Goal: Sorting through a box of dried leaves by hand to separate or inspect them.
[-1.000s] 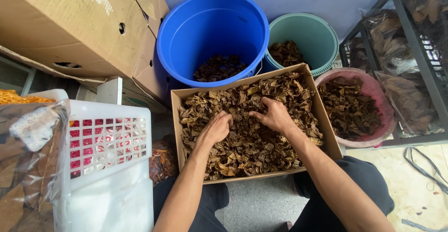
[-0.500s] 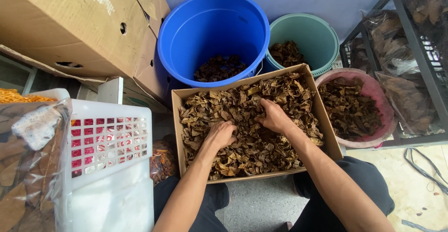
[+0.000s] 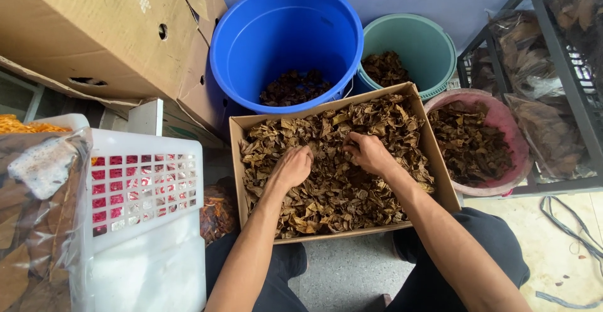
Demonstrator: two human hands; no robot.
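both hands have drawn closer together over the last second, the left hand (image 3: 292, 167) sliding up and inward and the right hand (image 3: 370, 154) curling down toward the middle of the shallow cardboard box (image 3: 440, 180), so the sorting seems to have settled on one patch of the dried brown leaf pieces (image 3: 333, 193) filling it; the left fingers are bunched and dug into the pile, apparently pinching pieces, the right fingers are bent and buried too, though what they grip i cannot tell; behind the box stand a blue bucket (image 3: 286, 36), a green bucket (image 3: 411, 42) and a pink basin (image 3: 502, 123), each holding similar dark pieces, with a white crate (image 3: 144, 186) to the left
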